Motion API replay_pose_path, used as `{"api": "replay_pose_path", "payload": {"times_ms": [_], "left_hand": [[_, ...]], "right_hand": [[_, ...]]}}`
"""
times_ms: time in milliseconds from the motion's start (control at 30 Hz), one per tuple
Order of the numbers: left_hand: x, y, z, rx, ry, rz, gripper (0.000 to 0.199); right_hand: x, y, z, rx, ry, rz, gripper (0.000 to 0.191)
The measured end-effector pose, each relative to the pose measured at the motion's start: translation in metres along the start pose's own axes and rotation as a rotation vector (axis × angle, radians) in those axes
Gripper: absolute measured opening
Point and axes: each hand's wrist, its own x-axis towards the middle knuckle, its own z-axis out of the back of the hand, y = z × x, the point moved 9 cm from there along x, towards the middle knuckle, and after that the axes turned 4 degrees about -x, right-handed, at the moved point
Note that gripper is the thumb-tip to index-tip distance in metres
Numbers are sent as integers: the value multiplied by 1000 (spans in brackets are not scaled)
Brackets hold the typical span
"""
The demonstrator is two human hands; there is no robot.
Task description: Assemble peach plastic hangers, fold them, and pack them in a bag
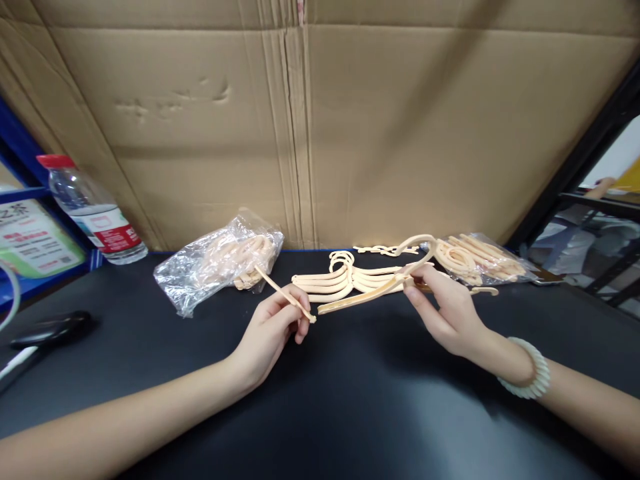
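My left hand [270, 327] is closed, pinching a thin beige bar [273, 283] with a small knob at its near end. In my right hand [453, 310] is a beige clothes hanger [363, 299], gripped near its middle. The hanger's hook points up and away, and one arm reaches left towards the bar's knobbed end; the two look apart. Fingers hide part of the hanger's right side. Behind it, several beige hangers [323, 289] lie stacked on the black table [320, 413]. Past them rest several thin beige bars [383, 251].
A clear plastic bag [193, 263] of beige parts lies at the left, another bag [500, 260] at the right. A red-capped bottle [107, 220] and a black object [55, 330] are far left. A cardboard wall [400, 133] closes off the back; a dark rack [590, 220] stands right.
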Motion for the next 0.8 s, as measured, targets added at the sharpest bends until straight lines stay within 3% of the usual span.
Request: {"api": "replay_pose_path", "payload": {"times_ms": [133, 433, 800], "left_hand": [[1, 3, 3, -11, -32, 28, 9], [-2, 2, -2, 8, 28, 38, 13], [1, -2, -5, 55, 74, -68, 27]], "right_hand": [[1, 3, -2, 8, 7, 21, 7], [0, 3, -2, -9, 3, 23, 6], [0, 4, 0, -13, -17, 32, 6]]}}
